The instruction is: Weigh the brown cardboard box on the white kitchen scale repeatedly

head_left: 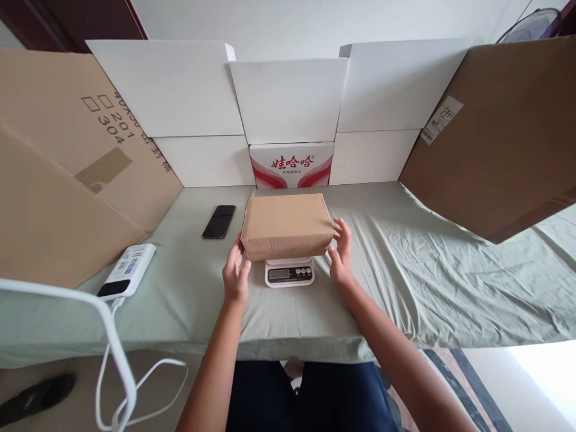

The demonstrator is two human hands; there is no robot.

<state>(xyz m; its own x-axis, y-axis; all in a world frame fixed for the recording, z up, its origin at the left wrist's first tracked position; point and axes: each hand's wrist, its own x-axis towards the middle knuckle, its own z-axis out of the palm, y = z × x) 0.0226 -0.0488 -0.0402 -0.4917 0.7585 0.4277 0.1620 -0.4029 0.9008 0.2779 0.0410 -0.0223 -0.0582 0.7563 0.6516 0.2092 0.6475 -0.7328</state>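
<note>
**Hands at a box on a scale**

Both forearms reach in from the bottom edge of the head view. The left hand (236, 273) has its fingers loosely curled at the near left corner of the cardboard box (287, 223), touching it. The right hand (341, 252) is open, fingers spread beside the box's right end. The box sits on a white scale (289, 273) on the green sheet (405, 264). A phone (218, 221) lies to the left, a power bank (128, 270) nearer the edge.

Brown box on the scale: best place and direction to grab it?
Take the brown box by its two short end faces, one hand from each side. It lies flat and overhangs the scale, so those ends are free; left hand and right hand already flank them.
</note>
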